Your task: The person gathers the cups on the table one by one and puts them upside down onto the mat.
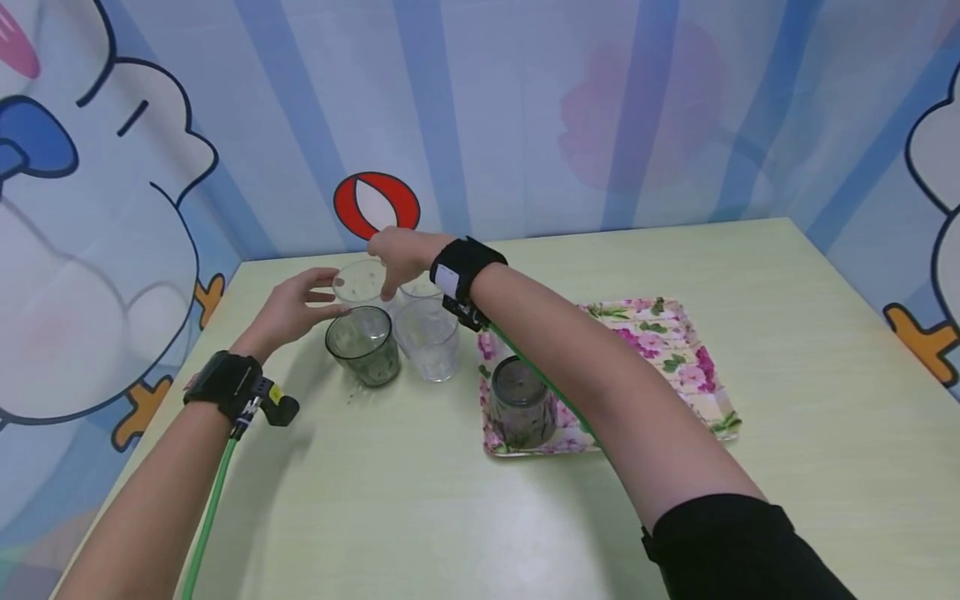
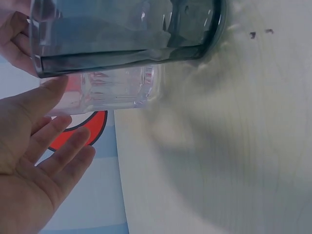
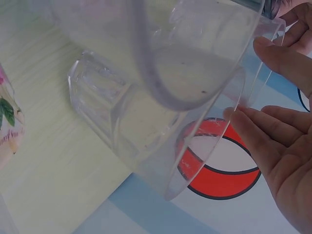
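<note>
A grey tinted tumbler (image 1: 363, 350) and several clear tumblers stand in a tight cluster on the table. The front clear tumbler (image 1: 429, 342) is right beside the grey one. Behind the grey tumbler, a clear tumbler (image 1: 360, 283) has my left hand (image 1: 294, 308) at its left side, fingers spread and the thumb near the grey rim. Over the back of the cluster reaches my right hand (image 1: 405, 254), thumb pointing down. In the right wrist view its fingertips are right at the rim of a clear tumbler (image 3: 141, 122). Both hands have extended fingers.
To the right lies a floral tray (image 1: 693, 354), partly covered by my right forearm. A dark grey tumbler (image 1: 522, 408) stands upside down on its left front corner. A printed cloth wall (image 1: 517, 125) rises behind the table's back edge.
</note>
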Demonstrator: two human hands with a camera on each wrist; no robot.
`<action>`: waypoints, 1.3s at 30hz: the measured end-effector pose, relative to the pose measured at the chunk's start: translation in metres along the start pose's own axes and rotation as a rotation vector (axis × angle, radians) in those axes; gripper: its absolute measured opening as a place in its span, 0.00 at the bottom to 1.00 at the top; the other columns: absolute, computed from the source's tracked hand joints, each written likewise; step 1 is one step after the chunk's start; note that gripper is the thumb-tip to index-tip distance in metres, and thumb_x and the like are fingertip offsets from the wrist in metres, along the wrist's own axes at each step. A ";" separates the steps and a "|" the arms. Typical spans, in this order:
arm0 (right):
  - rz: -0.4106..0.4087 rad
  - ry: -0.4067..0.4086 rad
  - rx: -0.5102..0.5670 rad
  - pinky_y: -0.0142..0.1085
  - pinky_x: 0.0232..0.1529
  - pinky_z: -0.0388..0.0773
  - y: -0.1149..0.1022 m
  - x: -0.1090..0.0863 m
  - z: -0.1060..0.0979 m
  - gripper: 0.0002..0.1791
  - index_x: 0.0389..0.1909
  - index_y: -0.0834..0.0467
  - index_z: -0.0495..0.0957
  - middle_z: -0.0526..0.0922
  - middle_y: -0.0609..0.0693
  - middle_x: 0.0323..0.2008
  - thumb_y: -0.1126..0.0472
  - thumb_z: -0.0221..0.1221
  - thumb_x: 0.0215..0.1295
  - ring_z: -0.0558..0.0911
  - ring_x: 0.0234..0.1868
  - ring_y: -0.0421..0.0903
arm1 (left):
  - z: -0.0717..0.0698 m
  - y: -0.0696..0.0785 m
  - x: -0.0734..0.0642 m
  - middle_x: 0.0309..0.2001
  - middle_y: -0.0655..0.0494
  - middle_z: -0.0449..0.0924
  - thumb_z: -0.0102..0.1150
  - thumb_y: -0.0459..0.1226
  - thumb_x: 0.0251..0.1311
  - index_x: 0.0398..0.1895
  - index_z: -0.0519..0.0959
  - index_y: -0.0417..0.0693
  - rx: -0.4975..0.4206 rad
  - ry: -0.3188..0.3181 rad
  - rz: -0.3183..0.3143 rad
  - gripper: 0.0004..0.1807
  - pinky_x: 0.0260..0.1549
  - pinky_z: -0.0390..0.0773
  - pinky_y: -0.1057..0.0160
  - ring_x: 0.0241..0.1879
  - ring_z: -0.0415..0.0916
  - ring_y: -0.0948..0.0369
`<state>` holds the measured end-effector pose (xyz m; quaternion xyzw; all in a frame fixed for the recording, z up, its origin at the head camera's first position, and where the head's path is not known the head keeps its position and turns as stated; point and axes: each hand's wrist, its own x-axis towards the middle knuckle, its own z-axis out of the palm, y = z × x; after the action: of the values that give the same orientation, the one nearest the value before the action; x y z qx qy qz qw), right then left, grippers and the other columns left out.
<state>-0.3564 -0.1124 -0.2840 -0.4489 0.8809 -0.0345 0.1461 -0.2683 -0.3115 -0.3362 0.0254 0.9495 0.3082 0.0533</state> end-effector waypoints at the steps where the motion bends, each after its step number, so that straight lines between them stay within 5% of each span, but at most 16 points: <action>1: -0.004 0.004 0.009 0.37 0.61 0.74 0.000 0.000 0.000 0.40 0.68 0.57 0.62 0.71 0.52 0.64 0.47 0.64 0.59 0.74 0.59 0.46 | 0.000 0.000 0.000 0.69 0.40 0.63 0.59 0.48 0.61 0.73 0.56 0.47 -0.002 0.002 0.001 0.40 0.58 0.77 0.46 0.67 0.65 0.40; 10: -0.027 0.045 0.090 0.38 0.63 0.74 0.003 -0.005 -0.005 0.38 0.69 0.57 0.61 0.71 0.53 0.64 0.49 0.63 0.61 0.72 0.63 0.48 | -0.005 0.000 -0.001 0.71 0.43 0.61 0.58 0.50 0.61 0.75 0.52 0.52 -0.087 0.004 -0.035 0.42 0.61 0.74 0.44 0.69 0.62 0.43; 23: -0.059 0.154 0.185 0.38 0.58 0.74 0.007 -0.017 -0.015 0.38 0.69 0.58 0.61 0.76 0.54 0.56 0.51 0.63 0.61 0.74 0.58 0.47 | -0.012 0.005 -0.002 0.73 0.48 0.60 0.58 0.52 0.61 0.75 0.51 0.55 -0.152 0.082 -0.018 0.43 0.66 0.69 0.43 0.73 0.57 0.47; 27: -0.086 0.197 0.213 0.37 0.59 0.74 0.011 -0.020 -0.017 0.39 0.70 0.57 0.59 0.74 0.54 0.60 0.50 0.62 0.61 0.74 0.60 0.47 | -0.014 0.007 -0.004 0.73 0.50 0.60 0.58 0.56 0.58 0.75 0.51 0.58 -0.164 0.119 -0.021 0.45 0.67 0.67 0.42 0.74 0.56 0.48; 39: -0.153 0.279 0.417 0.31 0.57 0.77 0.023 -0.033 -0.020 0.42 0.72 0.56 0.54 0.68 0.56 0.67 0.51 0.63 0.61 0.79 0.57 0.49 | -0.016 0.018 -0.009 0.72 0.51 0.62 0.60 0.53 0.58 0.73 0.56 0.63 -0.325 0.214 0.068 0.41 0.66 0.69 0.45 0.71 0.60 0.49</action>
<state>-0.3617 -0.0738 -0.2619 -0.4652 0.8299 -0.2879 0.1095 -0.2614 -0.3068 -0.3117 0.0154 0.8861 0.4600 -0.0549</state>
